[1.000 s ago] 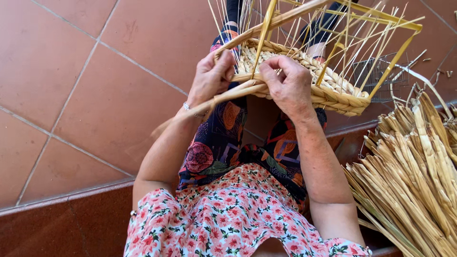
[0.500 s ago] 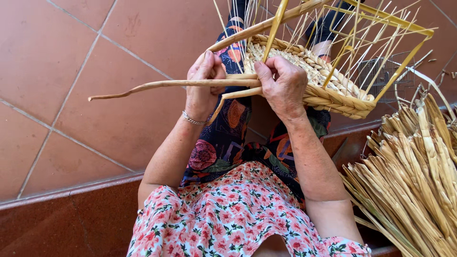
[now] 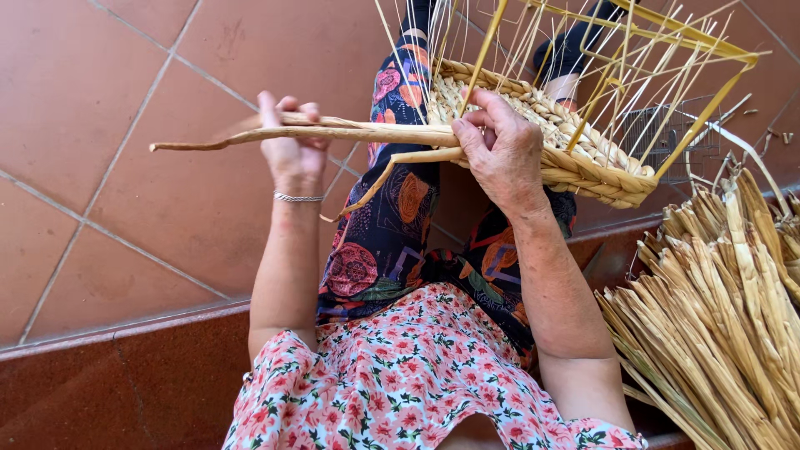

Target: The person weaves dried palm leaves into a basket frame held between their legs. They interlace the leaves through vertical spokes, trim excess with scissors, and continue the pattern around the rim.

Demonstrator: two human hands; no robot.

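Seemingly light and pliable, a long reed strand is gripped mid-length by the closed left hand, while the right hand pinches it against the basket.

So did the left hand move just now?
Yes. The left hand slid left along the strand, away from the basket, and is now over the floor tiles beside the knee.
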